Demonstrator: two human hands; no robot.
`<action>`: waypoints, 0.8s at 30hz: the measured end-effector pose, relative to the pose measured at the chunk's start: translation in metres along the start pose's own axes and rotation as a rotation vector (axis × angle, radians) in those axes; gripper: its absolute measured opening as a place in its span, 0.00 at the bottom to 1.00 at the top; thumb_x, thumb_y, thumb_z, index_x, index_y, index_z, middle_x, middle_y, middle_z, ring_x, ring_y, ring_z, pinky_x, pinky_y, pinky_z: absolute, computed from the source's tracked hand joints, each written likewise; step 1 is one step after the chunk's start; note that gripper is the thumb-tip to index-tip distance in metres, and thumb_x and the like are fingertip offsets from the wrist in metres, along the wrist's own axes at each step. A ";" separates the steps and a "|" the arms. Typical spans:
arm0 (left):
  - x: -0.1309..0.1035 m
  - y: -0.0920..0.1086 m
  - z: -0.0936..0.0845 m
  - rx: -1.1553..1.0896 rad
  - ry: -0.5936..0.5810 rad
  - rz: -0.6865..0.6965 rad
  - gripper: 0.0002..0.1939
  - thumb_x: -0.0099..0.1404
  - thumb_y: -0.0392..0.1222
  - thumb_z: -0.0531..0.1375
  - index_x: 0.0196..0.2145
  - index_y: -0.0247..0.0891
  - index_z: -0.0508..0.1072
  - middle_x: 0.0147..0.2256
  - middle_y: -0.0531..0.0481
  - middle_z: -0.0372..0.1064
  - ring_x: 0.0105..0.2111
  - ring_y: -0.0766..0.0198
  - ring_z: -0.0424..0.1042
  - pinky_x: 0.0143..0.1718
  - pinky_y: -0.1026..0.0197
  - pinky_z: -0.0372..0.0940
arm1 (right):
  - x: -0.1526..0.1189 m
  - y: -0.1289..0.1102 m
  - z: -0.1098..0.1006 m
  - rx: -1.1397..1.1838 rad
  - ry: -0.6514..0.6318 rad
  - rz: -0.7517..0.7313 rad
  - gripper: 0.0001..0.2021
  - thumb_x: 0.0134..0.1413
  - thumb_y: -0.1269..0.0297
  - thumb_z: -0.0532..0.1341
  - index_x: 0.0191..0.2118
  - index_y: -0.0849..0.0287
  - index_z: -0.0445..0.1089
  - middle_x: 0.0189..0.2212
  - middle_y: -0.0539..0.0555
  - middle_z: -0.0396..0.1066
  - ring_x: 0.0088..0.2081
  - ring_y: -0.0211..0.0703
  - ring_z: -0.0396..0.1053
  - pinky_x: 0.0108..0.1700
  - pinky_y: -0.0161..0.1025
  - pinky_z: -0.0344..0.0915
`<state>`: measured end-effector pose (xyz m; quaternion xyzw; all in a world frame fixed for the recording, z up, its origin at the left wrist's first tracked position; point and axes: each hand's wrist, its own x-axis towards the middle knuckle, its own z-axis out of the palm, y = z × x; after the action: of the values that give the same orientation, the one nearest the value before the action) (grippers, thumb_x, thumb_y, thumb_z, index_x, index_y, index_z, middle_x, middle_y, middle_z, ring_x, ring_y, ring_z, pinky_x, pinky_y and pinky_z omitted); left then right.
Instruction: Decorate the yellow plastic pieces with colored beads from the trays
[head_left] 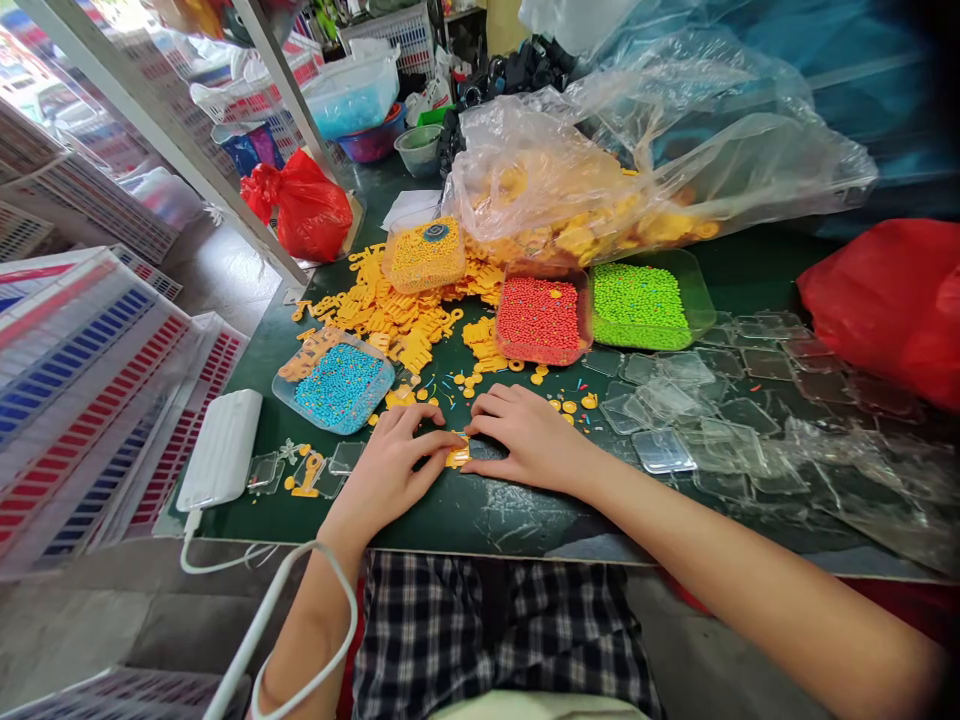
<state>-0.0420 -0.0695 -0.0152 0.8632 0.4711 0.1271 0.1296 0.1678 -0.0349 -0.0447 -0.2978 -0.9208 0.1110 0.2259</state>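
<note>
Low over the green tabletop, my left hand [401, 462] and my right hand [525, 437] meet around a small yellow plastic piece [457, 456]. Fingers of both hands are closed on its edges, one hand on each side. Just beyond them lie loose yellow discs [469, 383] and tiny coloured bits. Left of my left hand are small clear plastic squares [346, 458] and a yellow key-shaped piece [308, 473]. Trays of blue beads [337, 385], red beads [538, 314], green beads [637, 305] and yellow beads [427, 255] stand farther back.
A heap of yellow plastic parts [390, 318] spreads behind the blue tray, below a big clear bag [600, 190] of more. Clear squares [664, 451] cover the right side. A white power bank [220, 450] with a cable lies at the left edge; a red bag [892, 300] sits far right.
</note>
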 end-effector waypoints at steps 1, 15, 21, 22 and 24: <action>0.000 0.000 0.000 0.009 -0.006 0.006 0.13 0.70 0.38 0.52 0.42 0.45 0.77 0.45 0.47 0.66 0.47 0.56 0.64 0.51 0.52 0.60 | 0.000 0.000 0.000 0.000 0.001 -0.002 0.19 0.57 0.47 0.60 0.35 0.61 0.73 0.35 0.56 0.70 0.39 0.46 0.62 0.38 0.42 0.55; -0.007 0.002 -0.008 0.135 0.037 -0.003 0.12 0.67 0.39 0.55 0.39 0.45 0.79 0.41 0.48 0.71 0.41 0.56 0.64 0.47 0.50 0.58 | 0.000 0.000 0.000 -0.006 -0.006 0.004 0.18 0.57 0.48 0.61 0.35 0.61 0.73 0.36 0.56 0.70 0.39 0.47 0.63 0.39 0.42 0.56; -0.004 0.008 -0.010 0.142 0.007 -0.059 0.10 0.65 0.40 0.57 0.36 0.45 0.79 0.40 0.50 0.72 0.40 0.57 0.64 0.48 0.49 0.56 | -0.001 -0.001 -0.001 0.010 -0.010 0.020 0.17 0.57 0.49 0.61 0.36 0.61 0.72 0.36 0.56 0.70 0.39 0.47 0.63 0.39 0.42 0.56; -0.004 0.009 -0.011 0.144 0.000 -0.068 0.09 0.65 0.41 0.58 0.36 0.45 0.79 0.40 0.50 0.72 0.40 0.56 0.64 0.48 0.49 0.56 | -0.001 -0.001 -0.001 0.016 -0.007 0.022 0.17 0.56 0.49 0.62 0.36 0.61 0.72 0.36 0.56 0.70 0.39 0.47 0.63 0.39 0.42 0.56; -0.002 0.010 -0.010 0.142 -0.010 -0.095 0.08 0.65 0.42 0.59 0.36 0.45 0.79 0.39 0.50 0.73 0.40 0.56 0.65 0.47 0.49 0.56 | 0.000 -0.002 -0.001 0.028 -0.002 0.026 0.17 0.55 0.49 0.63 0.36 0.60 0.72 0.36 0.56 0.70 0.39 0.46 0.63 0.39 0.42 0.56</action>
<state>-0.0392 -0.0752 -0.0024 0.8475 0.5187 0.0827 0.0766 0.1675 -0.0364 -0.0437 -0.3065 -0.9154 0.1272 0.2277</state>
